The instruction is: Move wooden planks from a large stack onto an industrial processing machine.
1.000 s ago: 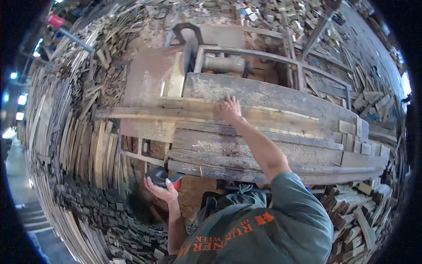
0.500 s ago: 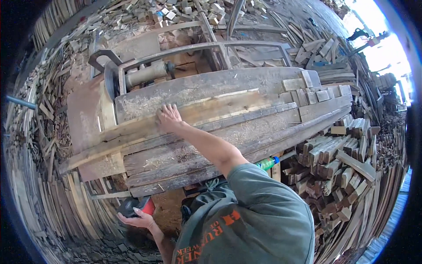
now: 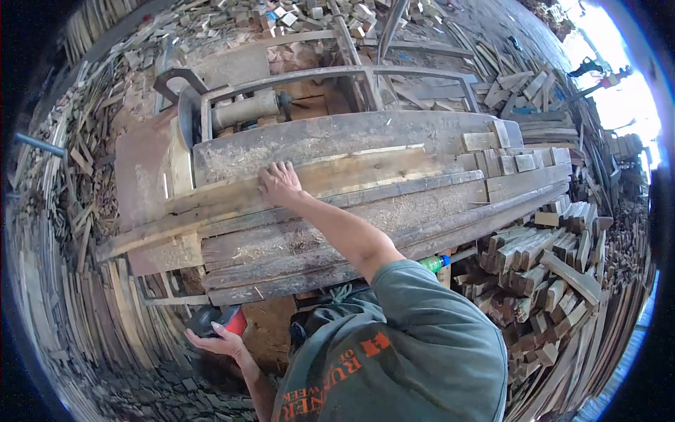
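Observation:
My right hand [image 3: 280, 184] is laid over a long wooden plank [image 3: 337, 172], its fingers bent over the far edge. The plank slants across a worn bench of thick timbers [image 3: 337, 211], its left end reaching over a brown board. Down at the lower left, my left hand [image 3: 223, 342] holds a black-and-red object [image 3: 219, 321], thumb on the red part and fingers beneath. Its exact kind cannot be made out. A green bottle with a blue cap [image 3: 434, 263] shows at the bench's near side, beside my right sleeve.
Beyond the plank stands a metal frame [image 3: 295, 75] with a grey cylinder [image 3: 246, 110] and a dark upright disc [image 3: 188, 116]. Small blocks [image 3: 506, 165] sit on the bench's right end. A stack of cut wood [image 3: 555, 260] is at the right; scraps lie all around.
The whole view has shifted slightly. My right hand keeps its place on the plank, and my left hand still holds the black-and-red object.

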Tool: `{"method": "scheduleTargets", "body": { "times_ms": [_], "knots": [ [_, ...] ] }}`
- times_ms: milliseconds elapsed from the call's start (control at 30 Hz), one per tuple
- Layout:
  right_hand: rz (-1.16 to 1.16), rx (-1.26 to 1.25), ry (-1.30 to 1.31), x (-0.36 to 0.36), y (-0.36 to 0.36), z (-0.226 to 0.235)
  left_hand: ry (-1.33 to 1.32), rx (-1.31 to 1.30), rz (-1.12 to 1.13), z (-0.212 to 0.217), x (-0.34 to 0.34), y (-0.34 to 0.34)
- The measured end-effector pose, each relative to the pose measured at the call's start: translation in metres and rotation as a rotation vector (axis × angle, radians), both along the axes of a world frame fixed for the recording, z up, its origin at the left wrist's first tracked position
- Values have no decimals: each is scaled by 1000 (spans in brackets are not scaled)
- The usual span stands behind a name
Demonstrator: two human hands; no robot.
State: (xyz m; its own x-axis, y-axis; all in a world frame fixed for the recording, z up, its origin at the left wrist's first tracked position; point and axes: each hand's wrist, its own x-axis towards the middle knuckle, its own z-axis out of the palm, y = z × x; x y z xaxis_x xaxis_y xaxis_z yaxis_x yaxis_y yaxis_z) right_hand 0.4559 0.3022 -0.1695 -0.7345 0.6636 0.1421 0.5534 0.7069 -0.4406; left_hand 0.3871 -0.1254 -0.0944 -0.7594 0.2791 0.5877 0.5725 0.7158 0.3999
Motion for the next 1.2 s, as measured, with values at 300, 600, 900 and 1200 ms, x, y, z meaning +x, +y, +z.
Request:
{"method": "scheduleTargets", "body": {
  "times_ms": [300, 600, 900, 1200],
  "knots": [
    [103, -12, -161, 34, -8, 36, -68, 9, 24, -1, 3, -3],
    [129, 138, -99, 92, -35, 38, -76, 64, 43, 1, -4, -7],
    [76, 181, -194, 99, -42, 34, -82, 38, 0, 1, -3, -3],
    [41, 132, -208, 98, -38, 29, -141, 81, -10, -1, -1, -5]
  ]
}}
